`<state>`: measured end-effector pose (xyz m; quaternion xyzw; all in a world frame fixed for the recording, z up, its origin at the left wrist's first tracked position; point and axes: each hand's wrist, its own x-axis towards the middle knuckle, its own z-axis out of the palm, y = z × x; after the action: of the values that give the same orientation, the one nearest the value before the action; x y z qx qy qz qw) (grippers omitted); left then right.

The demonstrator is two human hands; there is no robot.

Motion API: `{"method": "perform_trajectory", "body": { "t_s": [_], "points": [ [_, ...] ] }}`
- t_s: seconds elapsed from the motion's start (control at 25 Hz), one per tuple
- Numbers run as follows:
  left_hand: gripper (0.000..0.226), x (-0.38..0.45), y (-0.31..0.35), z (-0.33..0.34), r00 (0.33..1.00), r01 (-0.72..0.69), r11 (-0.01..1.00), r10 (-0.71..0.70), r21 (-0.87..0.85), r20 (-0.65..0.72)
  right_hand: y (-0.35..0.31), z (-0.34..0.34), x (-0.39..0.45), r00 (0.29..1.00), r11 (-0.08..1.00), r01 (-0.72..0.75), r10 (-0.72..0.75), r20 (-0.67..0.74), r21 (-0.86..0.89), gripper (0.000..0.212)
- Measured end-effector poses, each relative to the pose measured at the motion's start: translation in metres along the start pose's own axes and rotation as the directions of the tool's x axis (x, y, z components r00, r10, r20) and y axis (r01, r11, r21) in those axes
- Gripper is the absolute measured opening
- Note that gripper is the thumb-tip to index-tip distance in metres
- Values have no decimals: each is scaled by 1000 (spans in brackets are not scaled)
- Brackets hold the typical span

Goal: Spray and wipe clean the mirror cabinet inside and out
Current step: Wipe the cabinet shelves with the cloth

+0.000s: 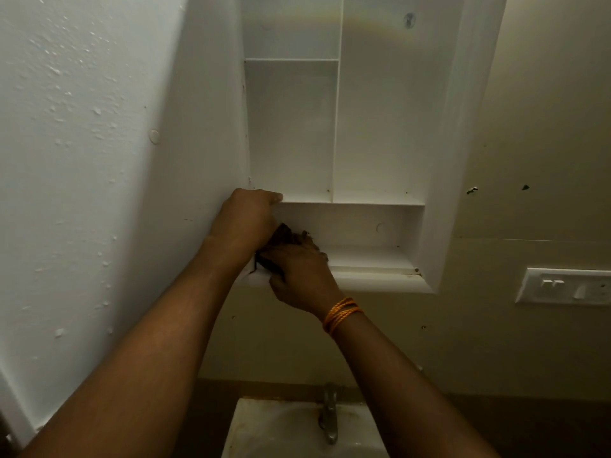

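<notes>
Two bare hands work at the lower left corner of an open white mirror cabinet (334,133) fixed to the wall, seen from the head camera looking up along both forearms. The left hand (244,219) is curled into a loose fist at the left end of the lowest compartment, its knuckles against the front edge of the shelf (350,203) above; whether it grips anything cannot be told. The right hand (299,272), with an orange thread band (340,314) around its wrist, lies just below and touching the left, its fingers closed over a dark crumpled cloth (284,234) that shows between the two hands and presses against the floor of the bottom compartment. The cabinet's open door (148,160) swings out to the left, its white inner face speckled with small raised spots. Inside, a vertical divider (337,127) splits the upper part into two tall bays, the left one crossed by a short shelf near the top. Below the arms stands a white washbasin (264,431) with a metal tap (329,414). A white switch plate (565,285) sits on the beige wall (545,160) to the right.
</notes>
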<state>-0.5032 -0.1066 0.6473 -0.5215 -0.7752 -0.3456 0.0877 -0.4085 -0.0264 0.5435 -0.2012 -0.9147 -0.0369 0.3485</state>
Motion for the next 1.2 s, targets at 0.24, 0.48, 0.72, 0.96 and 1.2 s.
{"method": "perform_trajectory", "body": {
  "t_s": [0.24, 0.48, 0.72, 0.96, 1.2],
  "points": [
    [62, 1, 1, -1, 1000, 28, 999, -28, 43, -2, 16, -23, -29, 986, 957, 79, -117, -120, -281, 45],
    [56, -6, 2, 8, 989, -113, 987, 124, 115, -85, 2, -7, -39, 987, 908, -63, -5, -162, -414, 38],
    [55, -3, -5, 14, 978, -157, 984, 168, 88, -123, -35, 21, -15, 987, 964, -6, -37, -156, -265, 32],
    [62, -8, -8, 21, 963, -159, 983, 174, 88, -204, -25, -2, -37, 987, 893, -49, -26, -160, -448, 41],
    [64, -8, -10, 22, 959, -164, 976, 191, 140, -209, 35, -50, -76, 989, 776, -150, 112, -101, -613, 33]
  ]
}}
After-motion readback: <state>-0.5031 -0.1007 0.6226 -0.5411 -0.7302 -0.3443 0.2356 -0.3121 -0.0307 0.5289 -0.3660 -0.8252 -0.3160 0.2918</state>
